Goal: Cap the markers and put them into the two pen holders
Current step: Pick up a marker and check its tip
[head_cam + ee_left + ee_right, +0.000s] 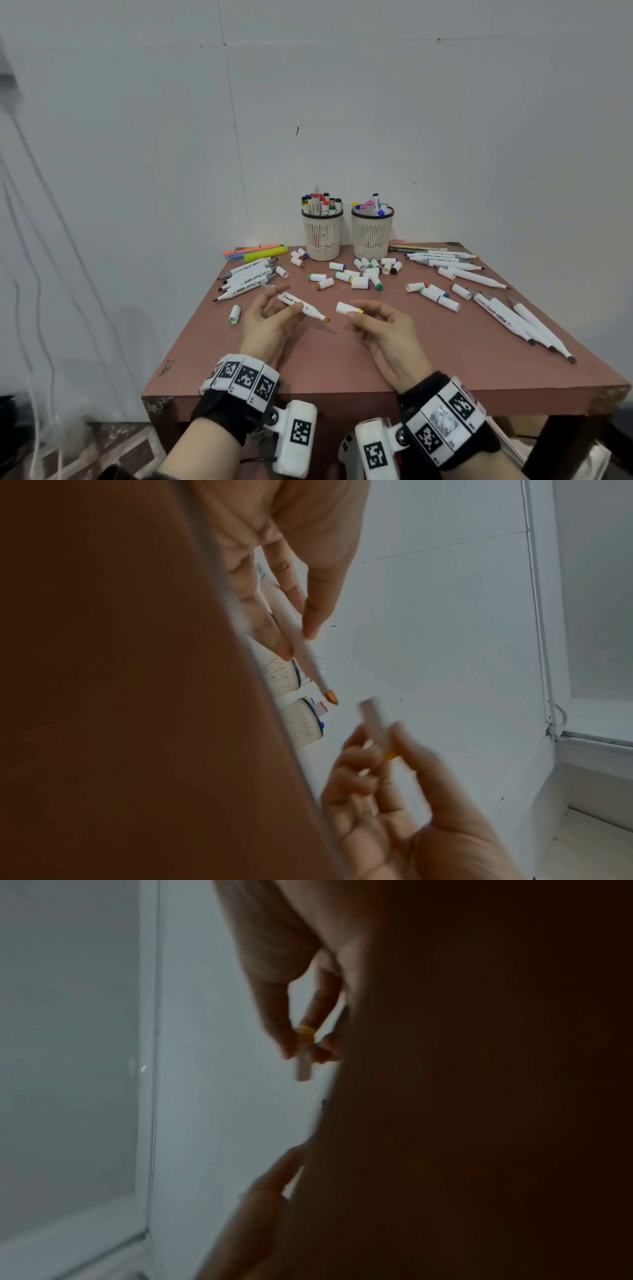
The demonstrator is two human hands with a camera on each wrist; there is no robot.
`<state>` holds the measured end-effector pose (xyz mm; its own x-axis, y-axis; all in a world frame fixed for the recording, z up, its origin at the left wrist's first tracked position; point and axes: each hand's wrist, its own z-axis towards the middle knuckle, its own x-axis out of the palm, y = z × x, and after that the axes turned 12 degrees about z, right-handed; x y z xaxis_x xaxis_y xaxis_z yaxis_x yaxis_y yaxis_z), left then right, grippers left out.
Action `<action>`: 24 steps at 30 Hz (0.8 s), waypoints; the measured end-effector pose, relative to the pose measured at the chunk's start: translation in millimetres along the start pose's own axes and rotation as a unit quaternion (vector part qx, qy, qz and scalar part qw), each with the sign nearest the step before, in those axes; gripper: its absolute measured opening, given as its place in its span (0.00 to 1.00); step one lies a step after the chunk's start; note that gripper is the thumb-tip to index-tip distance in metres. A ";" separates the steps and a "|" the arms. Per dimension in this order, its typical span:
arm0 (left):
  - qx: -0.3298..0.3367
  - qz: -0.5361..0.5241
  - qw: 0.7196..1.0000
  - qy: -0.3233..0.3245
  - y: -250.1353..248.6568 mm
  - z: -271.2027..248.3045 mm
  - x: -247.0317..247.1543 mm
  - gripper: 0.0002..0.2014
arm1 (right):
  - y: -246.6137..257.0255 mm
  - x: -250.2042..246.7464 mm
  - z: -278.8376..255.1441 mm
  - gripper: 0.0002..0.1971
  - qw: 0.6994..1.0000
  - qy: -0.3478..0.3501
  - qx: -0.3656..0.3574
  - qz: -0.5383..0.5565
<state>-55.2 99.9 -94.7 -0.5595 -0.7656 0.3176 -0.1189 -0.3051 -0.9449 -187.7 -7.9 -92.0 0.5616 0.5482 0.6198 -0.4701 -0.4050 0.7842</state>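
Note:
My left hand (pixel 274 313) grips a white uncapped marker (pixel 301 305) with an orange tip (pixel 326 320) that points right, just above the table. My right hand (pixel 368 317) pinches a white cap with a yellow end (pixel 347 308), its open end facing the marker tip a short gap away. The left wrist view shows the marker (pixel 301 642) held between thumb and fingers and the cap (pixel 375 723), blurred. The right wrist view shows the cap (pixel 304 1053) pinched in my fingertips. Two cream mesh pen holders (pixel 322 234) (pixel 372 236) stand at the table's back, each holding capped markers.
Loose caps (pixel 359 274) lie scattered in front of the holders. Uncapped markers lie in a pile at the left (pixel 248 275) and spread along the right side (pixel 513 317). Highlighters (pixel 265 254) lie at the back left. The brown table (pixel 342 370) stands against a white wall.

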 end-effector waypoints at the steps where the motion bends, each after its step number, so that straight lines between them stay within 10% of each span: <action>1: 0.003 -0.001 1.000 0.000 0.2 0.4 0.1 0.18 | -1.1 -1.6 2.0 0.09 1.000 -0.005 0.001 -0.006; 24: 0.004 0.019 0.999 0.038 1.2 -5.2 3.1 0.16 | -6.2 -1.1 -3.9 0.11 0.992 0.048 0.021 -0.117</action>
<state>-61.4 100.1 -95.3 -0.6246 -0.7316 0.2734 -0.0894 -0.2808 -0.9556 -188.1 -3.2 -97.6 0.5838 0.6968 0.4168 -0.3051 -0.2874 0.9079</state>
